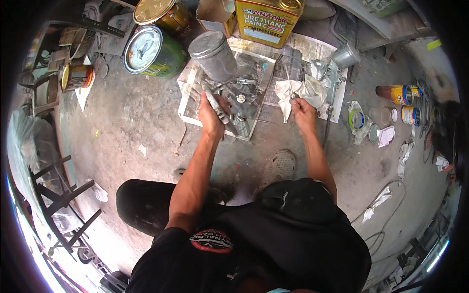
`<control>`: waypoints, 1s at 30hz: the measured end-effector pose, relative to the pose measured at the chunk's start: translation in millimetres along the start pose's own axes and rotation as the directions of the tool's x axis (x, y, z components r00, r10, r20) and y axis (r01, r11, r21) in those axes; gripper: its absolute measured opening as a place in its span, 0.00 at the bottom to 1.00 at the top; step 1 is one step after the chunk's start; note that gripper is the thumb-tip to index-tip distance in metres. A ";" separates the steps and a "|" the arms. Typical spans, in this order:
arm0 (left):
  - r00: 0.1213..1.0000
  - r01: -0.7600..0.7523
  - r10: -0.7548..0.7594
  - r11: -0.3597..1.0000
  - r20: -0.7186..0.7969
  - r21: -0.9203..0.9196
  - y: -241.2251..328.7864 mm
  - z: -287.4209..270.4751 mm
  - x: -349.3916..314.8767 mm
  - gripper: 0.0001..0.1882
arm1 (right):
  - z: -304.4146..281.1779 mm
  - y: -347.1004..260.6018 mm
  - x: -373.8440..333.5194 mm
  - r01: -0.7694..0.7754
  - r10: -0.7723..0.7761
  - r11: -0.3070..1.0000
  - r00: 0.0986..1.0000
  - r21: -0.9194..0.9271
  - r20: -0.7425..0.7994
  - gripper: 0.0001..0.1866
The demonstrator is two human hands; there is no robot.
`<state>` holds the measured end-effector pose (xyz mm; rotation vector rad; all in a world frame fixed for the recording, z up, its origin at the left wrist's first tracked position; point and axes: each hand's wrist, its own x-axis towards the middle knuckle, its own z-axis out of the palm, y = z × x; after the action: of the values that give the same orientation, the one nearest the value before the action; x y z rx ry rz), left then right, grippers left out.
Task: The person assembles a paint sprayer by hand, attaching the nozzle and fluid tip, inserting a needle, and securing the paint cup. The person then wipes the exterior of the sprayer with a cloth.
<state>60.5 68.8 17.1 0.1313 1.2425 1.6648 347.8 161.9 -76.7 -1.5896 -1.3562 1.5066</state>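
My left hand (213, 117) is wrapped round a long grey metal piece (218, 108), which looks like a spray gun body. It slants over a tray (251, 129) holding small metal parts, among them a round pale piece (241, 98). My right hand (305, 116) is closed, its fingertips pinching a thin metal rod (290, 84) that points away from me. White cloth (284, 100) lies by those fingertips. Past my left hand is a grey metal pot (213, 54) with a lid. To the right of the cloth, a spray gun (333, 82) lies on newspaper, next to a metal cup (346, 55).
A green paint can (159, 61), a yellow can (159, 12), a cardboard box (215, 19) and a rectangular thinner tin (267, 24) stand behind the tray. Small cans (398, 94) and scraps lie on the right. Black metal frames (61, 200) stand at left.
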 end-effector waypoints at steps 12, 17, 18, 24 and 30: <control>0.975 0.211 -0.221 0.954 0.028 0.211 -97.4 100.6 -28.9 0.37 | 54.7 -69.8 -48.1 0.082 -0.146 0.962 0.960 -0.259 -0.240 0.15; 0.962 -0.121 -0.106 0.657 0.251 0.744 -88.8 97.4 -40.9 0.37 | 41.3 -55.7 -11.0 0.294 -0.385 0.919 0.808 -0.261 -0.447 0.14; 0.921 -0.050 -0.248 0.687 0.299 0.725 -66.3 80.3 -33.4 0.37 | 38.5 -57.9 -11.0 0.304 -0.397 0.915 0.799 -0.266 -0.452 0.14; 0.969 -0.172 0.247 0.695 -0.007 0.699 0.3 52.5 42.4 0.37 | 41.2 -50.2 -5.9 0.248 -0.345 0.929 0.851 -0.275 -0.395 0.10; 0.901 -0.389 0.294 0.873 0.318 0.295 0.1 102.7 89.8 0.37 | 54.2 -56.4 -6.9 0.279 -0.384 0.906 0.857 -0.318 -0.343 0.08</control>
<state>78.2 203.8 24.8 0.8160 1.3533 1.6354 281.3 161.5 -34.9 -1.5969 -1.5289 0.7670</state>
